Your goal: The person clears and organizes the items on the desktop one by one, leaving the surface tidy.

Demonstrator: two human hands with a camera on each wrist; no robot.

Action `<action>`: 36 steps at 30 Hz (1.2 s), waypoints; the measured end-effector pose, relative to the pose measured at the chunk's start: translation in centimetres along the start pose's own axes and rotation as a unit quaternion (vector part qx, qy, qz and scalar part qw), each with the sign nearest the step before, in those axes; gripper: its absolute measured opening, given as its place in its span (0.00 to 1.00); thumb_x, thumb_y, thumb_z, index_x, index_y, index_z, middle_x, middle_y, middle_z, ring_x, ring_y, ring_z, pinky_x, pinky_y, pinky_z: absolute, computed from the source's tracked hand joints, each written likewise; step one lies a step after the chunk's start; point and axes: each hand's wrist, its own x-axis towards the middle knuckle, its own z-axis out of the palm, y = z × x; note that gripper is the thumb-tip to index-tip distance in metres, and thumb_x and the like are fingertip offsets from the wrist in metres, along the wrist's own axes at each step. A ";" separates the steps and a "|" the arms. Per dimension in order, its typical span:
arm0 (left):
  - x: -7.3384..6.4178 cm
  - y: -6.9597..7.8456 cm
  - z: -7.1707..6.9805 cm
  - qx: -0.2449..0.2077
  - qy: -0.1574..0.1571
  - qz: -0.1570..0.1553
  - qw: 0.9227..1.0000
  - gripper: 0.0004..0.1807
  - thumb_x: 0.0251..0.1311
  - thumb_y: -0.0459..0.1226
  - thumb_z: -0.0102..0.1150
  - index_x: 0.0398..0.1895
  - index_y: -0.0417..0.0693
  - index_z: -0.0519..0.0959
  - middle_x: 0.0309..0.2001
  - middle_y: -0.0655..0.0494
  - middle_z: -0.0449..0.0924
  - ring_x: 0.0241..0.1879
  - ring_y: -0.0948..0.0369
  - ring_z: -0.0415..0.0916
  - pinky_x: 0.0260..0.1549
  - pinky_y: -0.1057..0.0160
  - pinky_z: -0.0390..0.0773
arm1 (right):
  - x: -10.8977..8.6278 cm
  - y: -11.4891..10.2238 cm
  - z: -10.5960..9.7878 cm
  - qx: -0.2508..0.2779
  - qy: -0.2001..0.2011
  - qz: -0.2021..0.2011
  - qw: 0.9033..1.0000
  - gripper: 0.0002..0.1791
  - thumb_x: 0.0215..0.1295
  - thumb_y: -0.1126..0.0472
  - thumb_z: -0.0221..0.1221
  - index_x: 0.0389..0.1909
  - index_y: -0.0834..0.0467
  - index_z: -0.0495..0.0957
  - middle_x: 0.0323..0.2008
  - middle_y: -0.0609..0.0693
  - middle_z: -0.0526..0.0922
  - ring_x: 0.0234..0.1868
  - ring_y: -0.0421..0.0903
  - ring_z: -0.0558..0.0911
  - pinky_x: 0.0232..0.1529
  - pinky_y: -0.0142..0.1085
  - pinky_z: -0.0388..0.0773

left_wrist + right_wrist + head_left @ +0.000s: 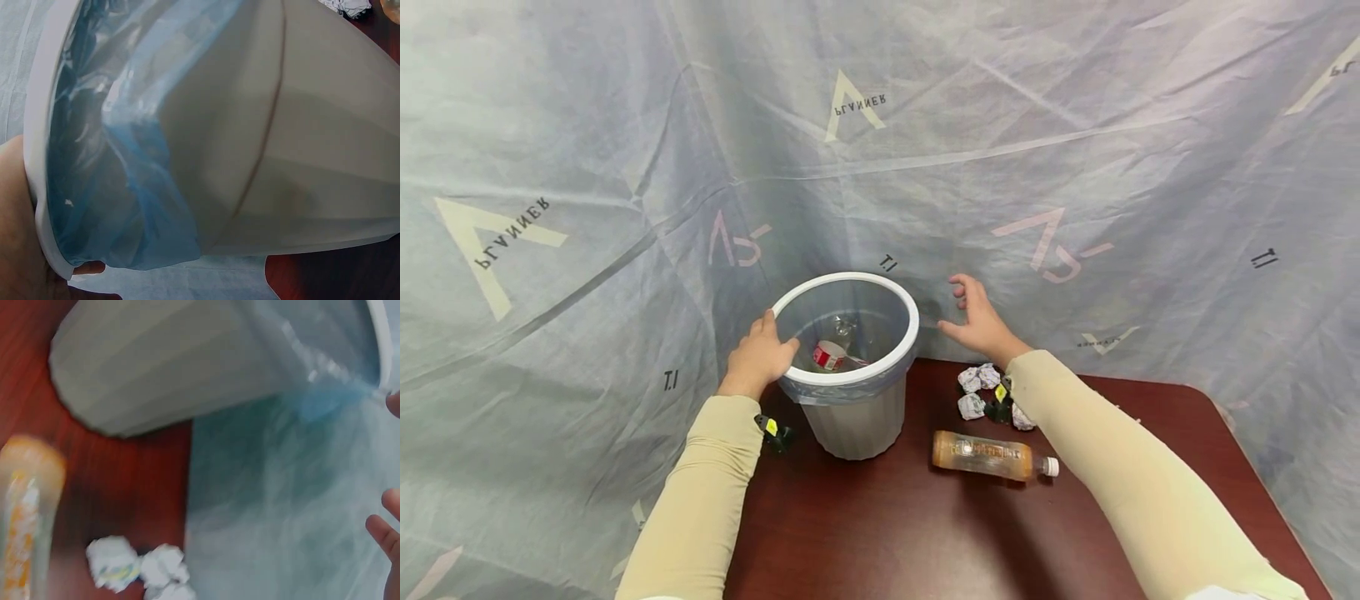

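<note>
A grey trash bin (853,421) with a white rim (912,333) and a bluish liner bag (147,181) stands on the table. My left hand (758,354) holds its rim on the left side, with fingertips (90,269) curling past the edge in the left wrist view. To the right of the bin, my right hand (977,321) hovers in the air, fingers apart and loosely bent, holding nothing. Inside the bin lie a red-and-white cup (829,356) and some clear plastic (844,325).
A plastic bottle (985,457) with orange-brown ends and a white cap lies on its side on the dark red table (880,533). Several crumpled paper balls (972,407) sit behind it, partly hidden by the right forearm. Grey printed sheeting (1000,150) hangs behind the table.
</note>
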 end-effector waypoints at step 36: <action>-0.5 0.8 0.2 0.001 0.000 0.019 1.000 0.47 0.70 0.53 0.44 0.82 0.38 0.39 0.78 0.33 0.47 0.71 0.31 0.55 0.65 0.30 0.60 | -16.6 13.0 4.7 -0.069 -0.261 0.008 0.963 0.32 0.42 0.66 0.74 0.51 0.55 0.73 0.35 0.44 0.73 0.35 0.40 0.72 0.40 0.38 0.72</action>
